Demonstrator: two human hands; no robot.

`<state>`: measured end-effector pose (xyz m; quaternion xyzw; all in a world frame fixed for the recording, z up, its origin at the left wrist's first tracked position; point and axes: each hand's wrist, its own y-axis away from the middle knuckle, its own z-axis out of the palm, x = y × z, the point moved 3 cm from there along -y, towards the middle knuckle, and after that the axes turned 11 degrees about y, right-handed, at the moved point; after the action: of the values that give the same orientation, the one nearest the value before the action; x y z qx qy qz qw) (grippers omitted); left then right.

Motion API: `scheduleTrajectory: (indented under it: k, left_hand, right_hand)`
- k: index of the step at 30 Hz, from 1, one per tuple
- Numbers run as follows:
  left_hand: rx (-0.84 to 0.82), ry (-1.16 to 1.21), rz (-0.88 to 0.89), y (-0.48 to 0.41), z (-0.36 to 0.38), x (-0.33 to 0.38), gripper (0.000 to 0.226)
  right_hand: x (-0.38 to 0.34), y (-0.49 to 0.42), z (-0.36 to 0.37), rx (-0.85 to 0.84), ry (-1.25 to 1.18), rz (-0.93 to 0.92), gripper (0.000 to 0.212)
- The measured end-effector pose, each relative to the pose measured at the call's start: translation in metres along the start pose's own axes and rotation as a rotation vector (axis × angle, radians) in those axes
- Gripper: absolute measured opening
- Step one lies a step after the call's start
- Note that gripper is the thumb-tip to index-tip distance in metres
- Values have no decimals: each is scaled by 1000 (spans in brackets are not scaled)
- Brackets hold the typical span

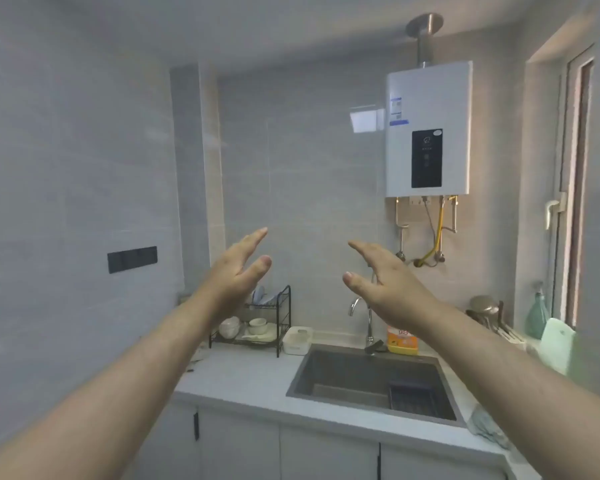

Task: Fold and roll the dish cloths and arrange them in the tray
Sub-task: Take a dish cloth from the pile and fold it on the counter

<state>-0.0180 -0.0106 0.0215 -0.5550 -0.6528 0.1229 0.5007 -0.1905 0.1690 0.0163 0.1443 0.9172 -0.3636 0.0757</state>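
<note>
Distance is the first hazard. Both hands hang in mid-air in front of the tiled wall, well above the worktop, and neither touches anything. The left hand and the right hand face each other palm to palm with fingers straight, each grip released and empty.

The only cloth I can make out is a pale, crumpled dish cloth at about four o'clock from the sink. It lies at the front edge of the worktop, partly hidden by the right forearm. So close to that edge, it could be swept to the floor if the right arm comes down carelessly. Dragged toward ten o'clock, it could slide into the sink and pick up any water there, and a wet cloth would not hold a tight roll. Whether more cloths lie below the view I cannot tell.

A shallow white tub stands at ten o'clock from the sink, just beside the dish rack. It may be the tray, but that is only a guess, and a wrong guess would put the rolls in the wrong place. Carrying rolls from the cloth to that tub means crossing the open sink, near the faucet and the orange detergent bottle at twelve o'clock. A loose roll could drop in, or a forearm could knock the bottle over. No fold looks to have been started.
</note>
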Motion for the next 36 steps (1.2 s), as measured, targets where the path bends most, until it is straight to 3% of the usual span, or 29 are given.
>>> scheduleTrajectory:
  k: [5, 13, 18, 28, 36]
  left_hand:
    - [32, -105, -70, 12, -15, -38, 78]
    - [92, -98, -197, -1, -47, -162, 71]
    - [86, -143, -214, -42, -72, -255, 77]
    - [91, -94, -247, -121, -107, -413, 52]
    - [105, -109, -298, -170, -104, -536, 49]
  right_hand:
    - [-11, -24, 55, -58, -41, -45, 58]
    - [-27, -103, 183, -125, -189, -64, 55]
    - [-40, -180, 259, -151, -210, -57, 56]
    - [-38, -305, 384, -214, -217, -39, 55]
    - [-5, -393, 490, -253, -249, -32, 54]
